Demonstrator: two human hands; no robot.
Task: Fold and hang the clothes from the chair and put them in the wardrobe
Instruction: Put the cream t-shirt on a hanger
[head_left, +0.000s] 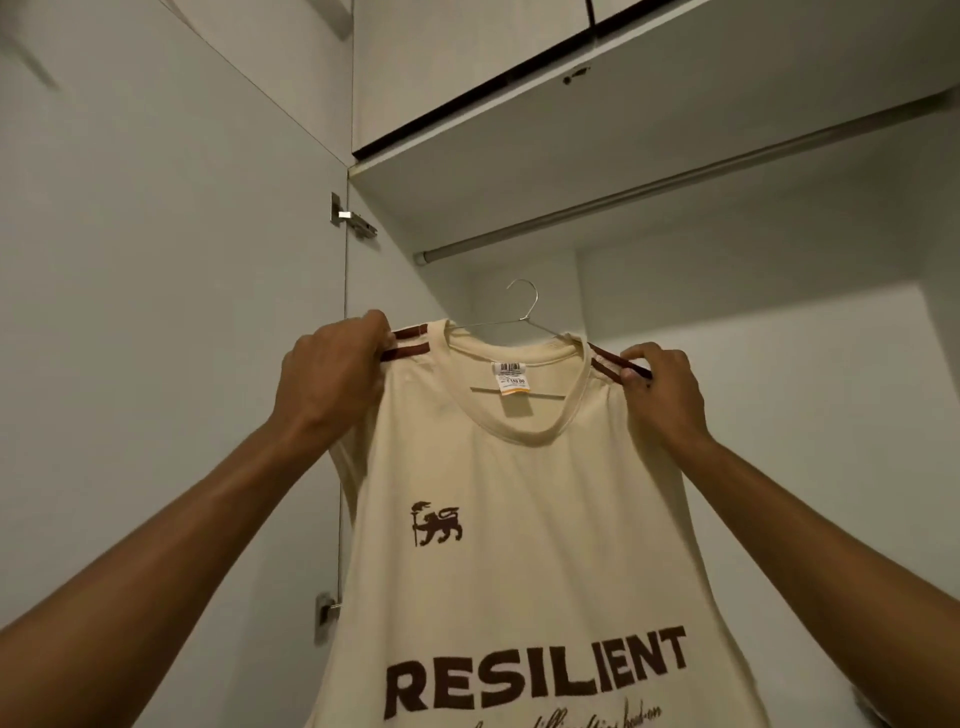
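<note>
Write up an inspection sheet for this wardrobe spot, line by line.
Surface: white wardrobe interior; no table seen.
Job's things: cream T-shirt on a wire hanger, hook free below the rail, not yet hung.
Clutter: nothing seen.
Grips: left hand pinches one striped shoulder, right hand pinches the other.
Cables: nothing seen.
Surroundings: open door with hinges at left; upper cabinet above the rail.
</note>
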